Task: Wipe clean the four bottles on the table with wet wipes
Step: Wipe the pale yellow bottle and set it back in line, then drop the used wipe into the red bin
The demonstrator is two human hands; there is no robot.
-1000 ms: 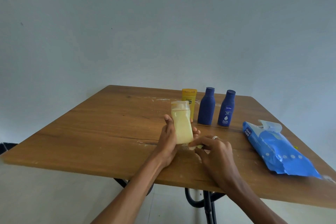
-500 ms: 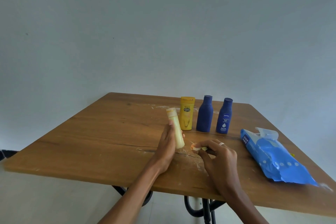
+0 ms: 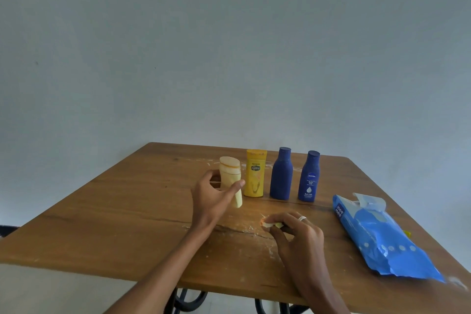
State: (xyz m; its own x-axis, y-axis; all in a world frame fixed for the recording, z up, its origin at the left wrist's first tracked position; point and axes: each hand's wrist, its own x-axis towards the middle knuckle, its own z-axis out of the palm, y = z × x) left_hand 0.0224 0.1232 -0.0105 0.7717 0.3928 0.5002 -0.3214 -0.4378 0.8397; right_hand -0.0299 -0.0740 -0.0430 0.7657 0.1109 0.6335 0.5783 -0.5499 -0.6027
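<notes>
So from the head view, the left hand (image 3: 212,196) is wrapped around a pale yellow bottle (image 3: 231,180), thumb across the front and fingers behind it, and the bottle is tilted with its cap end up and leaning away; can't really tell whether its bottom end touches the wooden tabletop (image 3: 127,214) or sits just above it. Right beside it, further back, there's a row of three upright bottles: a yellow bottle (image 3: 255,173) with a Vaseline label, then a plain dark blue bottle (image 3: 281,174), then a Nivea bottle (image 3: 309,177), also dark blue, on the right end. They stand close together but not touching as far as I can see. The right hand (image 3: 297,233), with a ring on one finger, is down on the tabletop nearer the person, pinching a small scrunched-up wet wipe (image 3: 270,224) between thumb and fingertips; the wipe looks yellowish and a bit orange at one edge. Off to the right lies a blue wet wipes pack (image 3: 382,239), flat on the tabletop with its flap lifted open. The wood has whitish scuffs and streaks around the middle.
</notes>
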